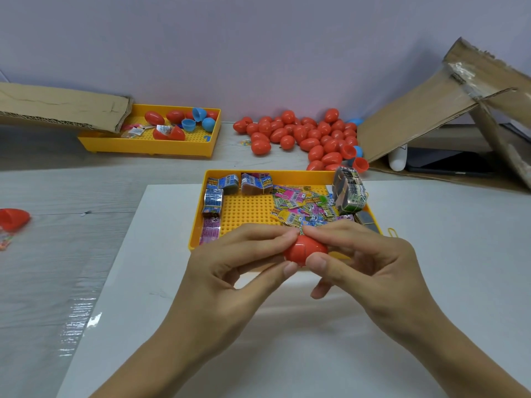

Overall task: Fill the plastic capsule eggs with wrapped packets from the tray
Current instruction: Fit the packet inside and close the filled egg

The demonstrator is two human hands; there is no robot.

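Observation:
Both hands hold one red capsule egg (305, 250) over the near edge of the yellow tray (247, 208). My left hand (238, 268) pinches its left half and my right hand (365, 262) pinches its right half. A seam shows between the halves, and a bit of wrapper sticks out at the top. Loose colourful wrapped packets (301, 206) lie in the tray's right part, with bundled stacks (349, 189) at its back and left side.
A pile of red eggs (301, 136) lies behind the tray. A second yellow tray (149, 145) with red and blue egg halves stands at back left. Cardboard (448, 110) leans at the right, another piece at far left. A red egg half (14, 218) lies at the left edge.

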